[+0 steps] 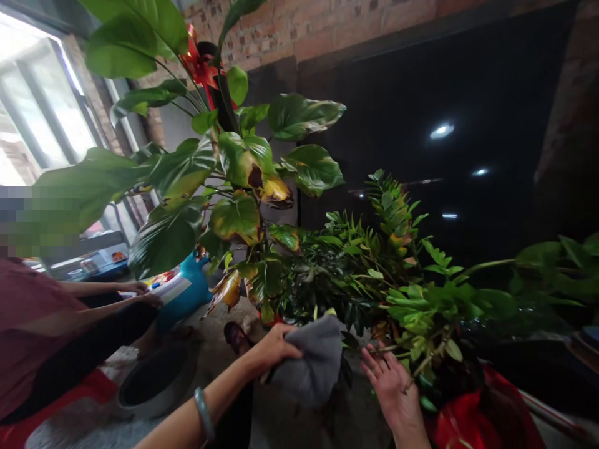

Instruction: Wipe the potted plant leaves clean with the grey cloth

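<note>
My left hand (276,349), with a pale green bangle (204,413) on the wrist, grips a grey cloth (311,362) that hangs in a soft fold. My right hand (390,386) is raised with its fingers apart, next to the leafy stems of a zamioculcas plant (355,274). A thin green stem (421,362) crosses close to the fingertips, and I cannot tell whether they touch it. Above the cloth rises a tall broadleaf plant (236,156) with yellowing, brown-edged leaves and a red ribbon bow (201,65). The plant pots are hidden.
A seated person in a maroon top (32,324) rests both hands (140,294) at the left. Nearby are a blue plastic object (194,290) and a dark round basin (154,380). A red bag (477,418) lies at lower right, below a brick wall (299,25).
</note>
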`<action>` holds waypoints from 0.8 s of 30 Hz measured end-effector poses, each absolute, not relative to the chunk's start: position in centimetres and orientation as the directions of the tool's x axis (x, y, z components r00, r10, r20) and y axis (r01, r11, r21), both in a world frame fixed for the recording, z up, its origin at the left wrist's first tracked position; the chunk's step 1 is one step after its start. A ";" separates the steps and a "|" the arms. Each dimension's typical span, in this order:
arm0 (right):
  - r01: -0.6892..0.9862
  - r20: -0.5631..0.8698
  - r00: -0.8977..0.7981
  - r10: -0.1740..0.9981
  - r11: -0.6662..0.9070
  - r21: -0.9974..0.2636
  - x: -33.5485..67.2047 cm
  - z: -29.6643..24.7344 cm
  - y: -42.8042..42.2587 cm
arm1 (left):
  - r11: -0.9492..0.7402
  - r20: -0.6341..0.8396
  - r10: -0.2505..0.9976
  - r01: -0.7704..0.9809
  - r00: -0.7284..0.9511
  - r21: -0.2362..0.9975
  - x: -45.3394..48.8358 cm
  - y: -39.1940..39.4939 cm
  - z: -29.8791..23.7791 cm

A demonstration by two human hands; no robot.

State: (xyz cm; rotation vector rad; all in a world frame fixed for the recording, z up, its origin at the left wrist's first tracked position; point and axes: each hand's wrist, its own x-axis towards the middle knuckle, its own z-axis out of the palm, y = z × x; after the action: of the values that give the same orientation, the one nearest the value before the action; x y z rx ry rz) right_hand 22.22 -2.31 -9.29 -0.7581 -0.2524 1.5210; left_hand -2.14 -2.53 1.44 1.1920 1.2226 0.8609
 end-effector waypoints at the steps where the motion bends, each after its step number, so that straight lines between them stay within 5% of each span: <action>1: -0.799 -0.305 0.073 0.949 -0.127 -0.587 22.3 -9.4 -2.3 | 0.232 -0.257 0.938 0.128 0.234 0.964 -2.6 -3.2 1.3; 4: -0.802 -0.280 0.072 0.957 -0.112 -0.587 22.6 -9.6 -2.4 | 0.199 -0.195 0.951 0.005 0.240 0.980 -4.1 -4.3 3.8; 8: -0.793 -0.278 0.062 0.958 -0.122 -0.597 22.8 -9.8 -2.5 | -0.036 0.007 0.995 -0.279 -0.104 0.960 -5.0 -2.4 8.1; 11: -0.787 -0.281 0.065 0.958 -0.123 -0.604 22.6 -9.9 -2.5 | -0.025 -0.073 0.960 -0.344 -0.270 0.939 -4.5 -1.2 6.7; 18: -0.805 -0.339 0.083 0.937 -0.137 -0.577 22.8 -9.9 -2.5 | 0.335 -0.340 0.940 -0.245 0.021 0.910 -5.8 -4.8 0.5; 24: -0.791 -0.305 0.094 0.948 -0.115 -0.601 22.7 -10.8 -2.2 | 0.027 -0.090 0.983 -0.355 -0.161 0.934 -7.1 -2.8 8.0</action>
State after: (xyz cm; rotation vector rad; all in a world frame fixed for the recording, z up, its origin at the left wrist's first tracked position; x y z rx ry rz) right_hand 22.74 -2.17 -10.80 -0.7778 -0.2589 1.5033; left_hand -7.15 -2.84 7.99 0.8088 1.0869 1.4389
